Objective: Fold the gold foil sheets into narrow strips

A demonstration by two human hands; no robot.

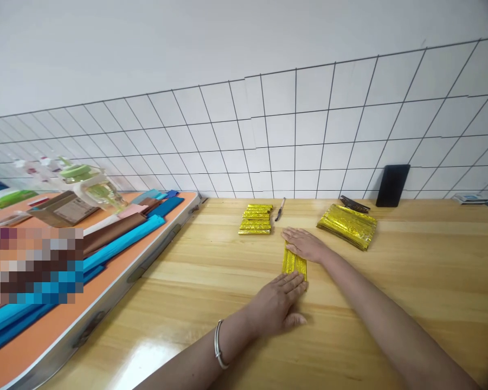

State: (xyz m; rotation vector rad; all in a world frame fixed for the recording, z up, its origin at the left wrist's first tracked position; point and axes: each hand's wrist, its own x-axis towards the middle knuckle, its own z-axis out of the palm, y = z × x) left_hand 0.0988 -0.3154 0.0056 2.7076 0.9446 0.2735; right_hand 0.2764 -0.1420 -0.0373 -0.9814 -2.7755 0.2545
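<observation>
A strip of shiny gold foil (295,264) lies on the wooden table, creased in narrow bands. My left hand (277,303), with a silver bangle on its wrist, rests flat on the near end, fingers stretched out and thumb apart. Across the far end lies my right hand (303,244), also flat with its fingers extended. Both palms hide parts of the foil. Beyond and to the left sits a row of narrow folded gold foil pieces (255,219). To the right is a stack of gold foil sheets (347,225).
A pen (280,209) lies behind the foil. A dark stapler-like object (354,204) touches the gold stack's back. A black phone-like slab (392,186) leans on the tiled wall. On the left, an orange-topped table (117,260) holds blue and brown rolls, a cardboard box (67,208) and a green-lidded bottle (91,181).
</observation>
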